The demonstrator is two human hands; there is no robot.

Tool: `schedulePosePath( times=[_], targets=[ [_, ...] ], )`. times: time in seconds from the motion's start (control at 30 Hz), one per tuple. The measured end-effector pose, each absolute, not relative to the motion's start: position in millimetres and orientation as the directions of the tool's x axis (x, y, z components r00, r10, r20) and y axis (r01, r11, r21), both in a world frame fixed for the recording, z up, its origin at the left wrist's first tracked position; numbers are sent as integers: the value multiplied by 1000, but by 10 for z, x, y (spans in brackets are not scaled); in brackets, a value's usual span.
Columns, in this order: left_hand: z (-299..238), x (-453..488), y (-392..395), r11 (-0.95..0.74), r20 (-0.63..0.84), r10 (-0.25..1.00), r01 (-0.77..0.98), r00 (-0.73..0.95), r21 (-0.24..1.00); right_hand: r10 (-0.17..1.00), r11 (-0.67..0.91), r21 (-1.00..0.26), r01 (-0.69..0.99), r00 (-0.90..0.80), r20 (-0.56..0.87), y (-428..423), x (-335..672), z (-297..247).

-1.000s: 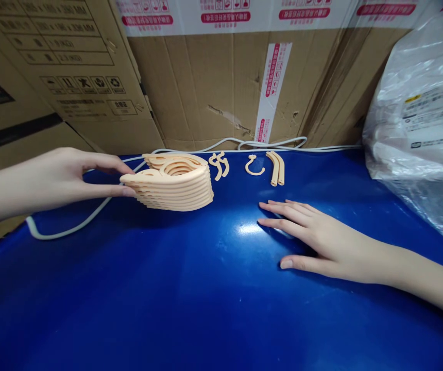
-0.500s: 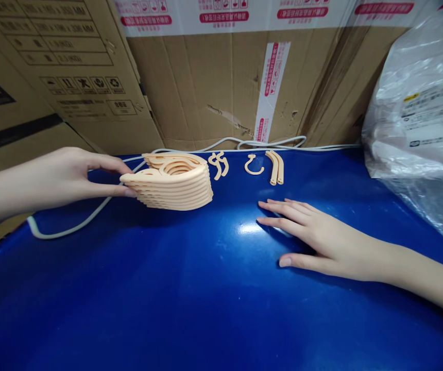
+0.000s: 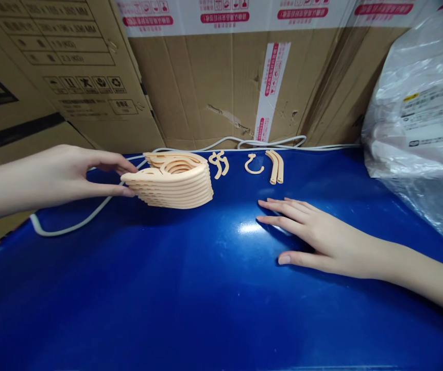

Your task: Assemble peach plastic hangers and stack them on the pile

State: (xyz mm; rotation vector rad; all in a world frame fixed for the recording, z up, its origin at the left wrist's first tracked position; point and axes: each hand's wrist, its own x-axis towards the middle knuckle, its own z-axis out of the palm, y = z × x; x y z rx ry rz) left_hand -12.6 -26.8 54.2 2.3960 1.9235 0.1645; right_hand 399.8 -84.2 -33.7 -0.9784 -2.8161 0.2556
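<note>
A stack of several cream plastic folding hangers (image 3: pixel 171 191) lies on the blue tabletop, left of centre. Around its left end is my left hand (image 3: pixel 69 172), thumb at the near side and fingers at the far side; the fingertips are partly hidden behind the stack. My right hand (image 3: pixel 314 234) rests palm down on the table with its fingers spread, holding nothing. Beyond it lie a loose cream hook (image 3: pixel 259 169) and two curved cream arm pieces (image 3: pixel 277 167) side by side. Two small wavy cream pieces (image 3: pixel 219 165) lie just right of the stack.
Cardboard boxes (image 3: pixel 214 82) stand along the back and left of the blue table (image 3: pixel 190 299). A pale cable (image 3: pixel 78 226) runs along the back edge and loops at the left. Clear plastic packaging (image 3: pixel 410 139) with a printed label sits at the right.
The fingers of my left hand have shifted slightly right along the far side of the stack. My right hand and the loose pieces stay in place.
</note>
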Motion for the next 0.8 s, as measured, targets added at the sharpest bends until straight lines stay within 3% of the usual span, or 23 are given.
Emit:
schedulePosePath(
  times=[0.1, 0.17, 0.37, 0.5, 0.6, 0.63, 0.7, 0.8],
  targets=[
    [549, -136, -341, -289, 1, 957, 957, 289, -17, 620, 776, -207, 595, -780, 85, -840, 3998, -346],
    [542, -155, -372, -278, -4, 960, 960, 278, -36, 619, 777, -215, 592, -779, 93, -841, 3996, -355],
    [450, -238, -329, -165, -265, 946, 982, 184, 93, 617, 781, -219, 585, -778, 118, -862, 3995, -352],
    [430, -206, -417, -74, -447, 890, 995, 93, 60, 616, 781, -215, 586, -780, 110, -867, 4002, -339],
    [421, 13, -646, -143, -617, 746, 965, 250, 218, 618, 780, -195, 595, -780, 94, -862, 4002, -338],
    [398, 133, -746, -210, -596, 726, 936, 343, 282, 618, 780, -185, 597, -781, 87, -860, 4001, -338],
    [298, 422, -953, -376, -407, 756, 850, 512, 370, 618, 781, -169, 601, -783, 74, -859, 3997, -338],
    [21, 878, -1186, -620, -28, 767, 751, 642, 226, 616, 783, -164, 600, -785, 71, -864, 3996, -335]
  ],
)
